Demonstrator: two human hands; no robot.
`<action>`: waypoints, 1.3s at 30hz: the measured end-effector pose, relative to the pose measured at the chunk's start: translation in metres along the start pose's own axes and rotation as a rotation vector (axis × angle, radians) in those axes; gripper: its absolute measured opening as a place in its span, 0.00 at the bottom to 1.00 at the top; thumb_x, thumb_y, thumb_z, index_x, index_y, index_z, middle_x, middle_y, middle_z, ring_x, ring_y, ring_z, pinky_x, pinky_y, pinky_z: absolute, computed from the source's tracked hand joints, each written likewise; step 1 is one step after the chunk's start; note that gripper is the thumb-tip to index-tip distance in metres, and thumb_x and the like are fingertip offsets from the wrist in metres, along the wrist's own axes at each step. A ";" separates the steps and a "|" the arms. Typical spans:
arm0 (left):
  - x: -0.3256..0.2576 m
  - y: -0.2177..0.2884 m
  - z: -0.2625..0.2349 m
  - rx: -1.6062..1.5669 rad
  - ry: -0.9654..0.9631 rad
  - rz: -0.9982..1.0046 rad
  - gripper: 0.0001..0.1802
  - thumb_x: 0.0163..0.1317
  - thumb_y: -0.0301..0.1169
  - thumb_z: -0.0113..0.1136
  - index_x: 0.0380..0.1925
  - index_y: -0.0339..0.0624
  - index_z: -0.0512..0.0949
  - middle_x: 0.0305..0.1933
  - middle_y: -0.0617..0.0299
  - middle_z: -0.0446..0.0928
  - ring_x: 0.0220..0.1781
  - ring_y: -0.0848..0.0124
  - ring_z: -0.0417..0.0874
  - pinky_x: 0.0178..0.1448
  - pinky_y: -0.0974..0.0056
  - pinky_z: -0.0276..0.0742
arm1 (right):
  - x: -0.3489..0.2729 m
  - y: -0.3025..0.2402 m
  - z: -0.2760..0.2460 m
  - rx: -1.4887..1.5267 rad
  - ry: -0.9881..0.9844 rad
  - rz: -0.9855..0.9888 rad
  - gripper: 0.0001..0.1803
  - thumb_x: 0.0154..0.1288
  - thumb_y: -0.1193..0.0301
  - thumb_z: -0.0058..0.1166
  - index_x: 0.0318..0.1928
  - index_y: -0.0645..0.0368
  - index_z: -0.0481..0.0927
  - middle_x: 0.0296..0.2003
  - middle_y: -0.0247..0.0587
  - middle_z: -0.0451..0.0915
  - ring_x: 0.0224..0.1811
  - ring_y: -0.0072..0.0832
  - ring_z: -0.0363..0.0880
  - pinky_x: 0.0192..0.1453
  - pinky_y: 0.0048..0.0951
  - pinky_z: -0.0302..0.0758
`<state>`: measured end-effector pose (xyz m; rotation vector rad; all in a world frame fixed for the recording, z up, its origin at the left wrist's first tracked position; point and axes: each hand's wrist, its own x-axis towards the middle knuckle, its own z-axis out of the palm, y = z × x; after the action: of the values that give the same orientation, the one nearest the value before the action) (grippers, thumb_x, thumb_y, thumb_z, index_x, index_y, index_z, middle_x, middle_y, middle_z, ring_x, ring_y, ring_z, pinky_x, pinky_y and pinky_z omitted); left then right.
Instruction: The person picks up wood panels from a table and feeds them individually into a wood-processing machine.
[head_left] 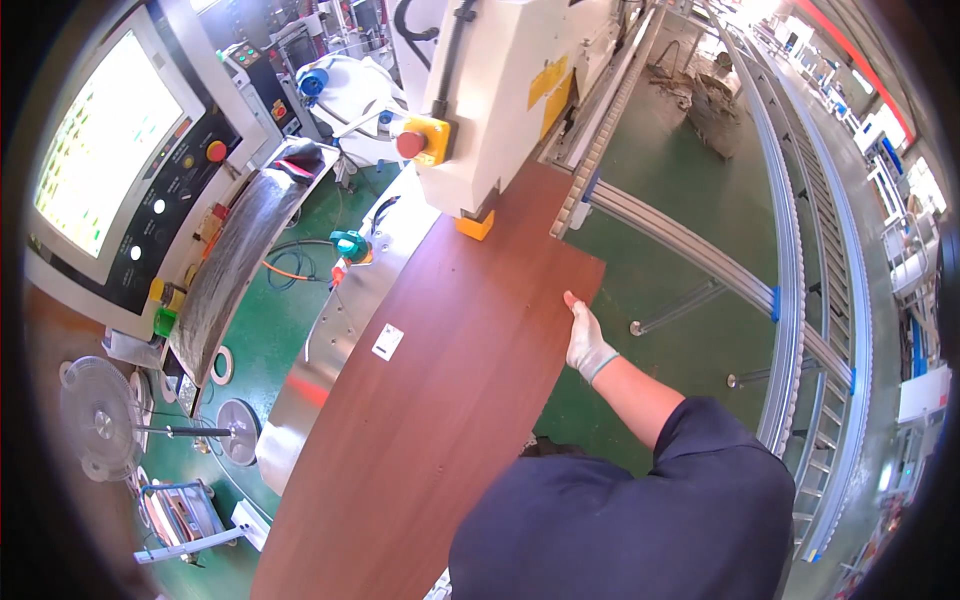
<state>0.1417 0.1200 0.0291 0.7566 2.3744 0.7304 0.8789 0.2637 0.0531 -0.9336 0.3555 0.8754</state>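
Note:
A long reddish-brown wood-look panel lies lengthwise across the middle of the view, its far end under a cream machine. On its surface sits a small white label with dark print. My right hand, in a pale glove with a fingertip bare, holds the panel's right edge near the far corner. The thumb side shows at the edge; the other fingers are mostly hidden. My left hand is out of view.
Over the panel stands the cream machine head with a red stop button. A control screen is at the left, above a standing fan. Metal roller rails run along the right. A shiny metal bed borders the panel's left side.

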 end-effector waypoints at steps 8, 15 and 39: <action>-0.026 0.003 0.001 -0.031 -0.187 0.214 0.38 0.55 0.22 0.73 0.68 0.29 0.74 0.61 0.40 0.81 0.53 0.52 0.85 0.59 0.47 0.81 | 0.077 -0.050 -0.009 -0.038 0.004 -0.194 0.22 0.85 0.58 0.38 0.72 0.43 0.71 0.76 0.42 0.66 0.75 0.44 0.68 0.74 0.61 0.71; -0.030 0.057 0.053 0.002 -0.279 0.169 0.37 0.58 0.26 0.70 0.69 0.30 0.73 0.63 0.41 0.80 0.56 0.52 0.82 0.61 0.47 0.79 | 0.088 -0.041 -0.019 -0.179 0.120 -0.466 0.30 0.83 0.66 0.43 0.77 0.67 0.63 0.77 0.37 0.66 0.81 0.28 0.60 0.85 0.35 0.54; -0.007 0.142 0.151 -0.228 -0.576 -0.035 0.34 0.68 0.38 0.60 0.71 0.35 0.70 0.69 0.46 0.74 0.67 0.53 0.74 0.71 0.46 0.70 | 0.083 0.024 -0.050 -0.090 0.014 -0.489 0.19 0.86 0.64 0.33 0.64 0.58 0.74 0.62 0.40 0.78 0.64 0.31 0.78 0.69 0.36 0.77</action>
<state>0.2909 0.2638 0.0139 0.7090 1.7501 0.6479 0.9157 0.2718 -0.0397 -1.0519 0.0899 0.4383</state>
